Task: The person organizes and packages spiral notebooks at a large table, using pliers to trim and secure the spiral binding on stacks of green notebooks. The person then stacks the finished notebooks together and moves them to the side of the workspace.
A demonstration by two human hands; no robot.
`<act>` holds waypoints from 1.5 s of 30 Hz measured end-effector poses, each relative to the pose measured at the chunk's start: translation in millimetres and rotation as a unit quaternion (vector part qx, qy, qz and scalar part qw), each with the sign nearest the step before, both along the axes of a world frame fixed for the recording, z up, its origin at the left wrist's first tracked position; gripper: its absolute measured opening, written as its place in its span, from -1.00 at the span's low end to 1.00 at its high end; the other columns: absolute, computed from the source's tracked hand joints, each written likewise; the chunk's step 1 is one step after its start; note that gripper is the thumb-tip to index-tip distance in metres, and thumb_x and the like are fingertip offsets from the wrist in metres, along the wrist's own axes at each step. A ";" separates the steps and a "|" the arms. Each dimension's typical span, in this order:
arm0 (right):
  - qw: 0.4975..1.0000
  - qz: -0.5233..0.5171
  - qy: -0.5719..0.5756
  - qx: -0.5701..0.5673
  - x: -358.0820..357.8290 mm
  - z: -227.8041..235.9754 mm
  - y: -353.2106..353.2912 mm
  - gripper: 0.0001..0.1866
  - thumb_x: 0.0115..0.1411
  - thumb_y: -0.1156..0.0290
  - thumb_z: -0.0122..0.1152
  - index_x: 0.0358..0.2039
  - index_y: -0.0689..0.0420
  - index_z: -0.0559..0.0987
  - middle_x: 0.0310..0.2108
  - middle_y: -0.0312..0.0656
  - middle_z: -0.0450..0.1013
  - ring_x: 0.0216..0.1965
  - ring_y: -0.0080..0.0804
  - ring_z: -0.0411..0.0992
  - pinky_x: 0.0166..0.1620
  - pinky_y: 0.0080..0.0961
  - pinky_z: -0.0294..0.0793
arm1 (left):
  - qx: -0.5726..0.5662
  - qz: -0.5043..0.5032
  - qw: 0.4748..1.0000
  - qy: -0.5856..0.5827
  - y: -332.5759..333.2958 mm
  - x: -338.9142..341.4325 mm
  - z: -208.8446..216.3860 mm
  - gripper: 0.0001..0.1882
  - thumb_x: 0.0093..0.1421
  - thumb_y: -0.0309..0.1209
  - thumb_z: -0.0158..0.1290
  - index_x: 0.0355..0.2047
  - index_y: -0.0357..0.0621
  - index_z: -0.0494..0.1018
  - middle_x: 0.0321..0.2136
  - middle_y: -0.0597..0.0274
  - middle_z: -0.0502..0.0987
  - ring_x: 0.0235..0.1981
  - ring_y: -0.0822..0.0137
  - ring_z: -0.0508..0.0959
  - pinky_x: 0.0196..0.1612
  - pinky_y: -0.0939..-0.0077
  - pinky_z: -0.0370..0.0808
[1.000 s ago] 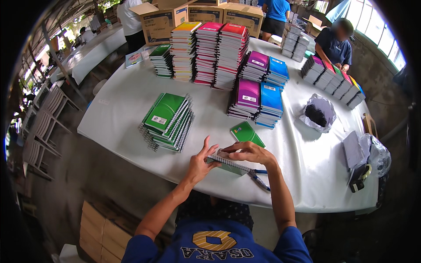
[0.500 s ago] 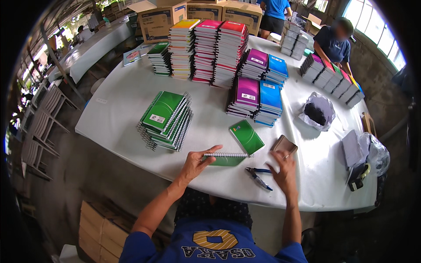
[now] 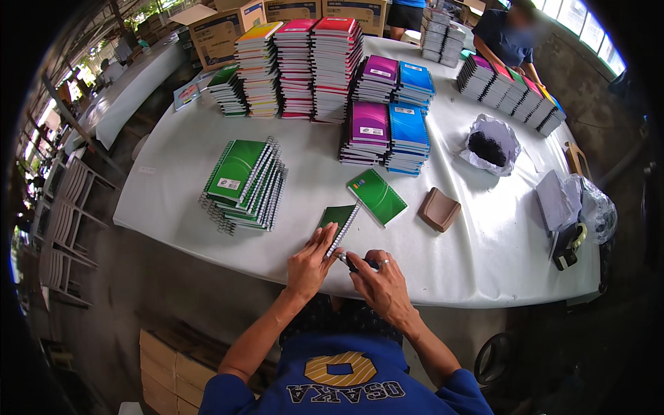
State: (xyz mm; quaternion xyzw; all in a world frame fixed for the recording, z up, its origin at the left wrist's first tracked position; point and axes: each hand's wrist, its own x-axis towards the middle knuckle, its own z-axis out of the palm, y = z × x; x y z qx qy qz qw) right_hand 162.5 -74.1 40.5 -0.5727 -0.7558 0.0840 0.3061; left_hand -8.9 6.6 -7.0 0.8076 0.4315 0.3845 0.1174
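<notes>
My left hand [image 3: 309,266] grips a green spiral notebook [image 3: 336,216] near the table's front edge, its wire spiral along the right side. In my right hand [image 3: 384,285] is a pair of pliers [image 3: 351,261], the jaws at the near end of that spiral. Whether the jaws pinch the wire I cannot tell. Just beyond lies a second green notebook [image 3: 377,197], flat with its cover up. To the left stands a stack of green spiral notebooks [image 3: 242,187], their wire edges turned to alternating sides.
Tall stacks of red notebooks [image 3: 335,72] and shorter purple ones [image 3: 369,131] stand at the back. Right of my hands are a brown block-like object [image 3: 439,209] and a white bag of black bits [image 3: 490,149]. A co-worker [image 3: 503,38] handles notebooks at the far right.
My right hand has left the brown object and picked up the pliers, bringing them to the notebook's spiral. My left hand has turned the notebook so its spiral points toward me.
</notes>
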 end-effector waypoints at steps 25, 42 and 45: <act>0.997 -0.067 -0.039 0.013 77.0 -7.1 51.6 -0.56 0.06 0.36 0.34 -0.01 0.07 0.52 0.01 -0.10 0.33 0.06 -0.08 0.29 0.06 -0.17 0.28 | 0.070 -0.015 0.993 -0.098 125.4 -151.3 136.9 -0.43 0.11 -0.30 0.18 0.17 0.03 0.40 0.16 0.29 0.44 0.20 0.22 0.39 0.26 0.17 0.26; 0.958 0.224 0.025 0.176 -133.2 63.3 198.4 -0.40 -0.05 0.69 0.14 0.08 0.08 0.51 0.05 -0.17 0.47 0.19 -0.20 0.30 0.24 -0.24 0.18 | -0.386 -0.090 0.871 -0.291 191.3 -194.0 129.3 -0.12 0.20 0.02 0.12 0.37 -0.11 0.01 0.26 -0.01 0.25 0.26 0.20 0.25 0.29 0.31 0.14; 0.980 0.150 -0.004 0.133 -101.8 41.3 192.8 -0.50 -0.02 0.64 0.18 0.01 0.13 0.51 0.01 -0.11 0.47 0.07 -0.10 0.37 0.12 -0.16 0.27 | -0.397 -0.124 0.892 -0.176 194.0 -211.5 106.1 -0.14 0.20 -0.20 0.19 0.36 -0.24 -0.01 0.26 0.00 0.24 0.16 0.39 0.31 0.20 0.55 0.22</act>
